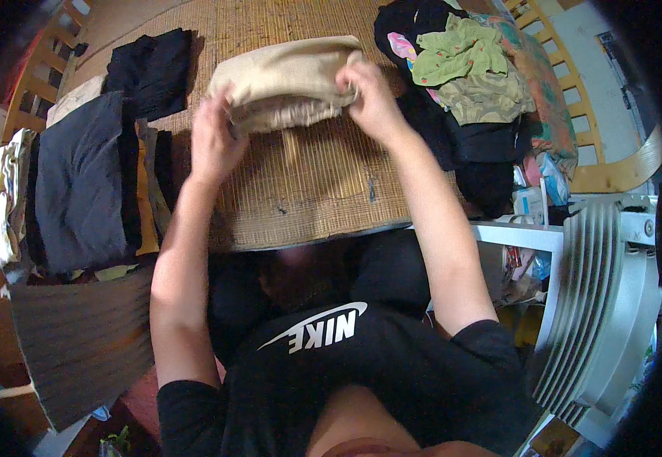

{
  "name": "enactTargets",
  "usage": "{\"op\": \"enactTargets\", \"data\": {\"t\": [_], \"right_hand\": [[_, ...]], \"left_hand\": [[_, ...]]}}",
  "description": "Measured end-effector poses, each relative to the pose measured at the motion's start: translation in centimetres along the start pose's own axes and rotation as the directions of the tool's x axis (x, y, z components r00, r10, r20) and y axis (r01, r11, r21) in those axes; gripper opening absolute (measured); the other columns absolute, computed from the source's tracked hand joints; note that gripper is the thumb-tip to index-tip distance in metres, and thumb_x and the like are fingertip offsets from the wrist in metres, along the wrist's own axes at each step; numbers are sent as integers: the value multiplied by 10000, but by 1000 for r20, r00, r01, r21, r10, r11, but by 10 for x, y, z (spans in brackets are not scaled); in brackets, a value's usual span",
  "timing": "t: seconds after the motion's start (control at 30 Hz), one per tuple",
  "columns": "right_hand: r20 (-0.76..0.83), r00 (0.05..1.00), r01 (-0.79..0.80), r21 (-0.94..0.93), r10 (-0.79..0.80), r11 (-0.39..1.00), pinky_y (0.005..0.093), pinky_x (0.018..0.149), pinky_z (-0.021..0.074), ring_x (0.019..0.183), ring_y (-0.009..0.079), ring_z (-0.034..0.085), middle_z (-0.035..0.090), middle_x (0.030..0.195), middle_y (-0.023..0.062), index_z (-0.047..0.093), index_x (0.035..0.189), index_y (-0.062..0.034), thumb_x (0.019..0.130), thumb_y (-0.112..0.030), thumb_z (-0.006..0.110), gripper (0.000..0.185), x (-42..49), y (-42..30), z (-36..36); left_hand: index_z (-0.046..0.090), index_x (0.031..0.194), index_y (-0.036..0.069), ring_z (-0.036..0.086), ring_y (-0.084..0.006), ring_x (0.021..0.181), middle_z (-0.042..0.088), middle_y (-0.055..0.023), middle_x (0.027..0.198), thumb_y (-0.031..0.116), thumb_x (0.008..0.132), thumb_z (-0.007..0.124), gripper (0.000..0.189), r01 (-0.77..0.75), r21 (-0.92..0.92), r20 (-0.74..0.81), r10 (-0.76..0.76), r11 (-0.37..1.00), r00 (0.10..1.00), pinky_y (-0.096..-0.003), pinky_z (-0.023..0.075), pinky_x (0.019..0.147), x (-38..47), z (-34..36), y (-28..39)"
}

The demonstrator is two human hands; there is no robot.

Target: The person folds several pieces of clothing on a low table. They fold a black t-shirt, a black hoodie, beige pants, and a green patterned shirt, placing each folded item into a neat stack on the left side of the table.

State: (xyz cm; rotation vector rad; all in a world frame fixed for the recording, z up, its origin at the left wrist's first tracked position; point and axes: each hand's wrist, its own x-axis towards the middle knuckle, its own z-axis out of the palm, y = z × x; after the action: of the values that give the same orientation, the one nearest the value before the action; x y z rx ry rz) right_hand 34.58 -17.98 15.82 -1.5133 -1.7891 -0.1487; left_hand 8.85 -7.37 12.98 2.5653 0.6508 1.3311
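Note:
A beige cloth garment (285, 68) with a gathered waistband is held slightly above a woven bamboo mat (308, 188). My left hand (215, 134) grips its left end, its fingers partly blurred and partly hidden behind the cloth. At the garment's right end, my right hand (371, 100) pinches the edge by the waistband. Folded dark garments (82, 183) lie in a stack left of my left hand, and a folded black garment (151, 74) lies behind them. Right of my right hand is a loose heap with a green patterned garment (462, 51) and camouflage shorts (485, 94).
Wooden bed rails (576, 108) rise at the far right, near a patterned cushion or bedding (542, 85). A ribbed grey-white appliance (582, 303) stands close on my right. Folded white cloth (8, 200) lies at the far left. The mat's front edge faces my body.

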Motion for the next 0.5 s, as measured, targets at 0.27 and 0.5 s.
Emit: {"op": "enactTargets", "data": {"t": [0.27,0.5], "right_hand": [[681,428,-242,-547,594,801,465,934,350,1101,303,449,517,1063,133,606,934,-116,769,-50,533,192,-82,-46,7],[1,838,-494,-422,545,760,471,965,347,1163,312,421,438,1240,161,554,1059,-52,802,-119,563,265,-77,-42,66]], "left_hand": [[577,1041,99,543,-334,942,576,-157,957,38,733,518,319,134,101,760,-163,986,629,-414,443,826,-72,-3,13],[493,1246,154,335,-342,1254,411,-168,1316,242,870,487,386,90,275,523,-227,957,822,-533,286,991,-46,49,18]]}}
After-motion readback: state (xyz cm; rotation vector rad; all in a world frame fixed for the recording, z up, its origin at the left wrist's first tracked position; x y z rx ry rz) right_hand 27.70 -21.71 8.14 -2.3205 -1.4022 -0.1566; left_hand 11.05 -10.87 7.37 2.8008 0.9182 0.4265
